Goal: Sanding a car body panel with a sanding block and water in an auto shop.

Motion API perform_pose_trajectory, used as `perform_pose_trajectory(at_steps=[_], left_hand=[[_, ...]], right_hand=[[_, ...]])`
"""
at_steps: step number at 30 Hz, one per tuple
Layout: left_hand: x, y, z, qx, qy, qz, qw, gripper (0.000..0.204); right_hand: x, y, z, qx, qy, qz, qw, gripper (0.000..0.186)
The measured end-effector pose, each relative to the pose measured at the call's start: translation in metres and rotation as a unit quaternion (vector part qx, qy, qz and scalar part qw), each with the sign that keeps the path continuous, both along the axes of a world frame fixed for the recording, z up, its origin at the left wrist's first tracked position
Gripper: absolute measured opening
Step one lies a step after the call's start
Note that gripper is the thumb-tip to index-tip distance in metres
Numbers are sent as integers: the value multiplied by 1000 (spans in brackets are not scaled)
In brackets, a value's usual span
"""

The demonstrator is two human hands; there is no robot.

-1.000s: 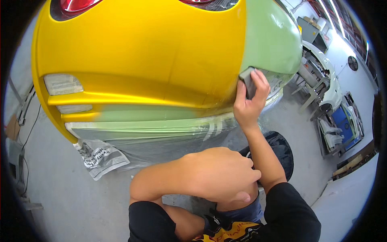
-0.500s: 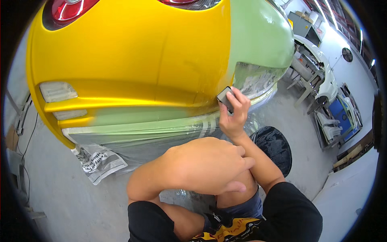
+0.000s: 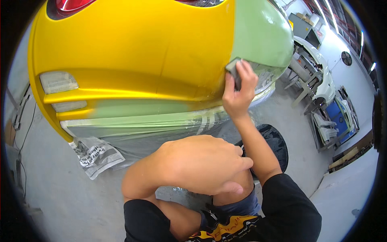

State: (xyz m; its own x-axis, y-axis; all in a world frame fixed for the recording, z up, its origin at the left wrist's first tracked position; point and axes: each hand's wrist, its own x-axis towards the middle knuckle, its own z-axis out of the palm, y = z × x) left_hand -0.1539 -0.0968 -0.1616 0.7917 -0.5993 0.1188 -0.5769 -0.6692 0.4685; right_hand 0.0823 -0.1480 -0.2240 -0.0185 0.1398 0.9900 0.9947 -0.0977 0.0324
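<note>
1. My right hand (image 3: 238, 90) is stretched up and forward, fingers wrapped around a small grey sanding block (image 3: 234, 69). I press its flat face against the car's rear bumper (image 3: 133, 52) so the whole pad bears evenly on the panel.
2. The block sits right at the seam where the glossy yellow paint meets the matt green primed corner (image 3: 262, 36), at the bumper's right end, which is the edge I am working on.
3. My left hand (image 3: 205, 163) holds nothing. It lies loosely curled over my raised knee, propping me while I crouch low in front of the car.
4. Clear masking film (image 3: 161, 127) hangs along the bumper's lower edge, and a sheet of newspaper (image 3: 94, 155) is tucked under the left corner, shielding what should stay untouched.
5. A black round stool (image 3: 272, 143) stands on the grey floor (image 3: 60, 193) just behind my right forearm.
6. White body panels rest on stands (image 3: 318, 86) well off to the right.
</note>
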Motion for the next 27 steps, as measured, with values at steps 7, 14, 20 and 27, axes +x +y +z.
perform_pose_trajectory(at_steps=[7,14,20,27], left_hand=[[-4,5,0,-13,-32,12,999,52],[-6,6,-1,-20,-42,11,999,53],[-10,7,-1,-72,-49,25,996,53],[-10,3,6,-21,-3,-9,1000,51]], right_hand=[[-2,3,5,-9,-7,-14,1000,45],[-3,-8,-20,-33,-14,-33,999,41],[-15,0,-48,14,28,-25,999,41],[-2,9,1,15,-13,-22,1000,43]])
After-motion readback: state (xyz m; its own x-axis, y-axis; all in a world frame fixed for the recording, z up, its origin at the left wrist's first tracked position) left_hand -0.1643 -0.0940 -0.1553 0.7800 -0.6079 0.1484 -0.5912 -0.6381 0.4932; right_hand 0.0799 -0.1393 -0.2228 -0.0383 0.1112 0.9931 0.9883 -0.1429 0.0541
